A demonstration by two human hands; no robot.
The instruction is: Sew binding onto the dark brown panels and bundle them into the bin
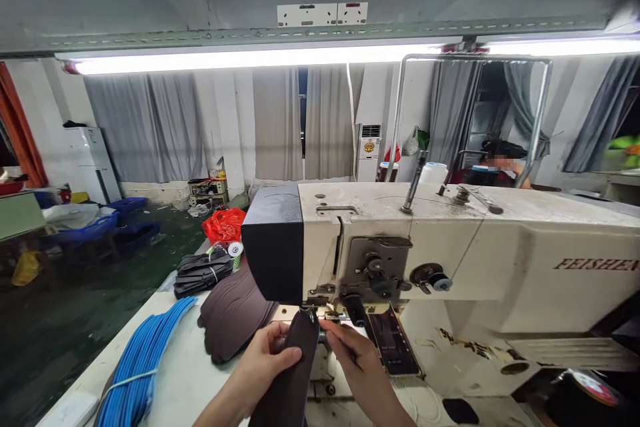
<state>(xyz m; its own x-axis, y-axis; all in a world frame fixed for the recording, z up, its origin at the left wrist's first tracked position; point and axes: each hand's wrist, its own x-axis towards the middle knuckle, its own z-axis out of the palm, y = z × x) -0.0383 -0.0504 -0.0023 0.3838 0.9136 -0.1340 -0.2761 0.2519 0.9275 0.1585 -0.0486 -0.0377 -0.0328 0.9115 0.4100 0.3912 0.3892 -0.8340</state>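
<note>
A long dark brown fabric piece (294, 360) runs from under the needle area of a sewing machine (330, 253) down toward me. My left hand (267, 357) grips its left side, with the thumb lying on top and the fingers curled at the edge. My right hand (363, 363) is closed at the right edge, close to the presser foot (311, 315), its fingertips pinching the cloth. Whether those fingers also hold something small is hidden. Left of the machine head lies a stack of similar brown curved pieces (233, 313).
On the table's left are a tied bundle of blue strips (145, 360), a black bundle (203, 273) and a red plastic bag (224, 225). A control panel (394, 340) sits under the machine arm. A co-worker (503, 160) is behind the machine. A tube lamp (260, 59) hangs overhead.
</note>
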